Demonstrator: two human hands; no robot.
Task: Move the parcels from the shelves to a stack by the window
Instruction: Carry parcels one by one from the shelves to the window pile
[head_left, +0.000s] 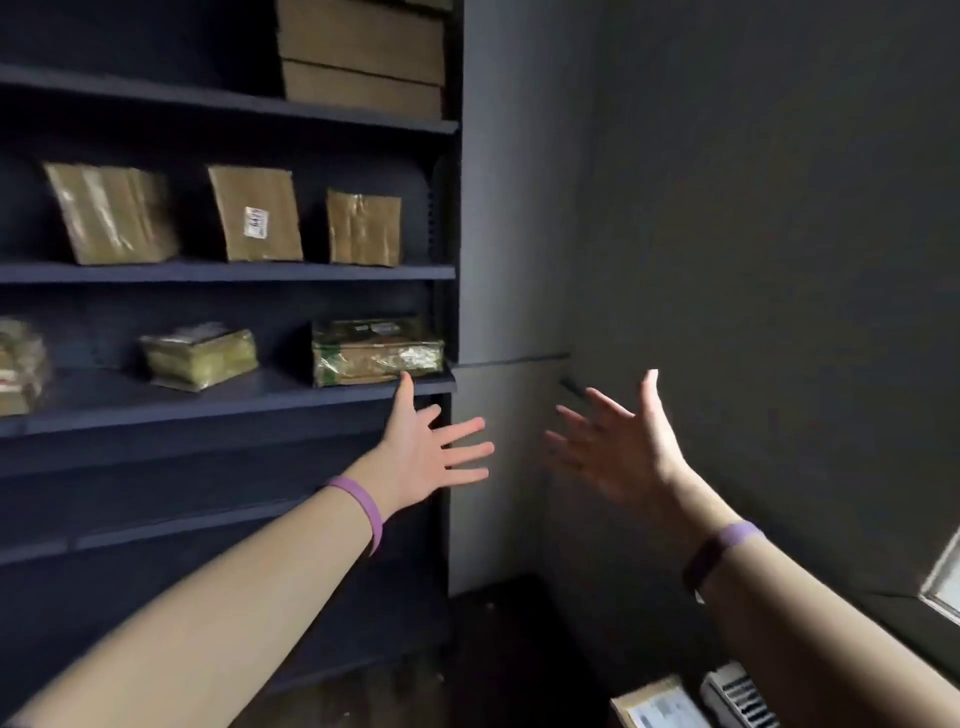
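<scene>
A dark blue shelf unit (228, 273) fills the left side and holds several brown parcels. A flat plastic-wrapped parcel (376, 352) lies at the right end of the lower shelf. My left hand (431, 447) is stretched out just below it, fingers spread, thumb tip near the parcel's front edge, holding nothing. My right hand (618, 447) is raised to the right in front of the grey wall, palm turned inward, fingers spread and empty. Three upright parcels (260, 213) stand on the shelf above. Two large boxes (363, 57) are stacked on the top shelf.
A smaller wrapped parcel (200, 356) and another parcel (21, 366) at the left edge share the lower shelf. At the bottom right lie a labelled parcel (657, 704) and a white vented object (737, 693). A window corner (943, 577) shows at the right edge.
</scene>
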